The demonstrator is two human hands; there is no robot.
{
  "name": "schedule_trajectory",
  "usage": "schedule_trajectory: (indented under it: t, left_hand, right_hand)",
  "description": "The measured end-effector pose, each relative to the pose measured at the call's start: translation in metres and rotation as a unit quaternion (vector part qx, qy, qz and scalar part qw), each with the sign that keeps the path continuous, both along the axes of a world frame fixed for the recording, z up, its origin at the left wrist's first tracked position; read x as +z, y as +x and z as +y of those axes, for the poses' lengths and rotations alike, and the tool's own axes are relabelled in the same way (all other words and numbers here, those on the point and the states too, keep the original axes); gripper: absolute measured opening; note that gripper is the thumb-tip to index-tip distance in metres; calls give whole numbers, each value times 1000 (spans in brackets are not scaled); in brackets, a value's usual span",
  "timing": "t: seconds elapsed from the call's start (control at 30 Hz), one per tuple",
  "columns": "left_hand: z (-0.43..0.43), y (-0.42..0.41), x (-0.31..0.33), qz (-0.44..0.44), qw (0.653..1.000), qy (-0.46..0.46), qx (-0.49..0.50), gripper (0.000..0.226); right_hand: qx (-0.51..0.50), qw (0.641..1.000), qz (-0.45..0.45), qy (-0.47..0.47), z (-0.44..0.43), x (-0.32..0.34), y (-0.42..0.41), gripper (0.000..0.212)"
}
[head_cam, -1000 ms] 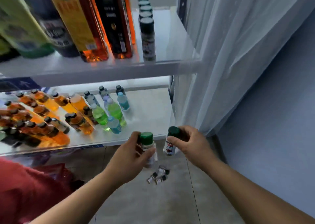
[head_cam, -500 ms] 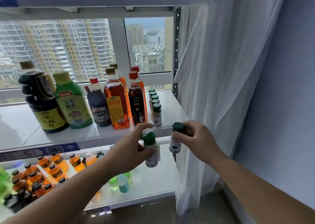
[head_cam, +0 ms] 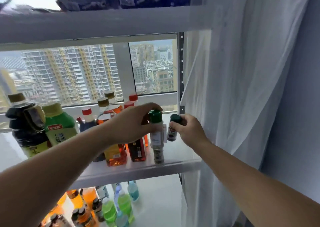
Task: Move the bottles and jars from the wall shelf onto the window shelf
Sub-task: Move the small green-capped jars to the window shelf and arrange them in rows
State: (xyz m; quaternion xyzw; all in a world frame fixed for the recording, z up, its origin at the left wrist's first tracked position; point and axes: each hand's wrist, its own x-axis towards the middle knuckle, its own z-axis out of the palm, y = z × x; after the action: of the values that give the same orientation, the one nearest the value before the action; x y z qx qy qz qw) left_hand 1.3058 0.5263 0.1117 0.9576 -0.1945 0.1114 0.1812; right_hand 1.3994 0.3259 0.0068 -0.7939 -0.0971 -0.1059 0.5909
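My left hand (head_cam: 133, 123) grips a small clear spice jar with a bright green cap (head_cam: 156, 131) above the right end of the white window shelf (head_cam: 138, 170). My right hand (head_cam: 187, 130) grips a second small jar with a dark green cap (head_cam: 172, 130) just to its right, over the shelf. Below the left jar another small jar (head_cam: 159, 155) stands on the shelf near its front edge. Whether the held jars touch the shelf I cannot tell.
Large sauce, vinegar and oil bottles (head_cam: 57, 128) crowd the shelf's left and middle. A lower shelf (head_cam: 155, 200) holds orange, green and blue small bottles. A white curtain (head_cam: 233, 88) hangs right of the shelf post (head_cam: 181, 71). Purple packets (head_cam: 138, 0) lie on the top shelf.
Both hands have risen from below the shelf edge and reached forward over the window shelf with their jars. The view has tilted upward.
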Motion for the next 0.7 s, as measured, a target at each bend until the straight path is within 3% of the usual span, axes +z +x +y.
schedule_trajectory:
  t: [0.1,0.23,0.33,0.47,0.7]
  left_hand:
    - [-5,30,13,-4,1000,14,9,45]
    - [-10,67,22,11,999,42,18,44]
    - [-11,92,27,47,997,60,11,41]
    - [-9,118,43,58,993,103,3,41]
    - [1,150,57,68,989,134,-16,43]
  right_hand:
    - [-4,1000,6,-18,11,-5,34,28]
    - [4,999,29,-18,22,-16,66,16]
    - [5,998,60,-19,27,-30,83,31]
    - [-11,995,71,-63,32,-42,103,12]
    - [-32,990,88,-107,38,-47,132,16]
